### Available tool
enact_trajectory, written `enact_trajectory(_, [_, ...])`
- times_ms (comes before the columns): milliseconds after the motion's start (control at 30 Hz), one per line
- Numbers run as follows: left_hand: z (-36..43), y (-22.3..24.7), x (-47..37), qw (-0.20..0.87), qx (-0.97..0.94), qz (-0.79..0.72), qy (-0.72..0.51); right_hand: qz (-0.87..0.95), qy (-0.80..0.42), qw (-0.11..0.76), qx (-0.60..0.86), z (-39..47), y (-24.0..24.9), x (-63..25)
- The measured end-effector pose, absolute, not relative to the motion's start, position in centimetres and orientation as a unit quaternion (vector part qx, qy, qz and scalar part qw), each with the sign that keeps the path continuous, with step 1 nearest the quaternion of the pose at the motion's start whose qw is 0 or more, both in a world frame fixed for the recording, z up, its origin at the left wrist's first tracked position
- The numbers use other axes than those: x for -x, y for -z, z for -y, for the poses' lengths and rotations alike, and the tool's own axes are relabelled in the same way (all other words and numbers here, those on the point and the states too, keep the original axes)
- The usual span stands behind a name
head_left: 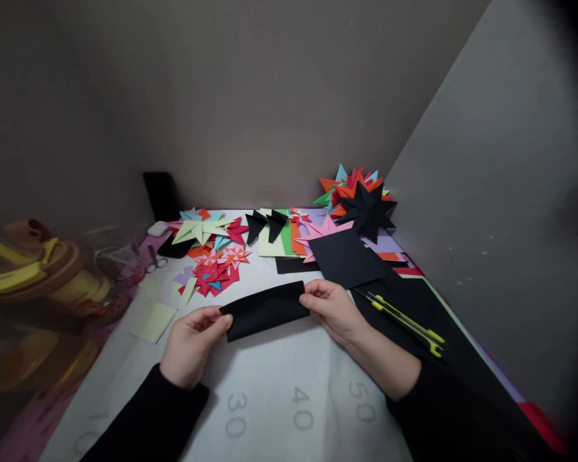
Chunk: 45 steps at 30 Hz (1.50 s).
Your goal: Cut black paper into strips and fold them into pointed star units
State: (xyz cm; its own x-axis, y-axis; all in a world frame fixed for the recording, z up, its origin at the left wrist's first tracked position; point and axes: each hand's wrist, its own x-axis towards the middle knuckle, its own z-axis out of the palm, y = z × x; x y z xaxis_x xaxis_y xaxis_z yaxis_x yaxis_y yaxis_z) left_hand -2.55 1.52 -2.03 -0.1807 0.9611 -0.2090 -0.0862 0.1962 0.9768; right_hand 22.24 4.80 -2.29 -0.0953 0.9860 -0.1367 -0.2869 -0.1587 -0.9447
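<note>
The near part of the white worktop [270,385] spreads between two black sleeves [147,410], its large printed numbers [236,414] showing, with wide room below the strip. Its left edge runs slantwise from the near left corner away to the far side.

Over this stretch, the left hand [192,337] pinches one end of a black strip [264,312] between thumb and fingers, and the right hand [337,311] pinches the other. The strip's long axis runs left to right across the view, its right end set a little farther off, its long edges facing toward and away from the person.

Left of the left hand, a pale square [154,321] lies near the worktop's left edge. On the right, a yellow cutter [409,324] lies slantwise on black sheets, close beside the right forearm; they crowd that side up to the wall, so room there is tight.

Beyond the strip, a narrow white band separates it from red stars [214,279], with a black square [341,260] just past the right hand. Farther off are scissors [157,258], a pale star [202,230] and two black folded pieces [256,226]. A black star [368,210] leans at the far right corner.
</note>
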Motion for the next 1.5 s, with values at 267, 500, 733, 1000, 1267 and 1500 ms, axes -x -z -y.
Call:
enact_trajectory(267, [-1.45, 1.21, 2.18, 0.512, -0.373, -0.589, -0.502, 0.401, -0.619, 0.493, 0.462, -4.75, 2.1, -22.07])
enact_trajectory(500, [-1.41, 1.42, 2.07, 0.52, -0.372, -0.588, -0.496, 0.477, -0.541, 0.489, 0.491, -4.7, 2.38, -22.33])
enact_trajectory(733, [-1.25, 1.0, 1.95, 0.528, -0.37, -0.582, -0.495, 0.535, -0.491, 0.45, 0.52, -4.34, 2.23, -22.58])
enact_trajectory(1000, [-1.26, 1.43, 2.05, 0.539, -0.35, -0.583, -0.497, 0.525, -0.49, 0.449, 0.532, -4.34, 2.42, -22.56])
enact_trajectory(1267, [-1.18, 1.9, 2.17, 0.551, -0.326, -0.573, -0.512, 0.513, -0.493, 0.459, 0.532, -4.37, 2.87, -22.63])
enact_trajectory(1500, [-1.21, 1.54, 2.03, 0.548, -0.324, -0.582, -0.506, 0.506, -0.498, 0.459, 0.534, -4.42, 3.06, -22.64])
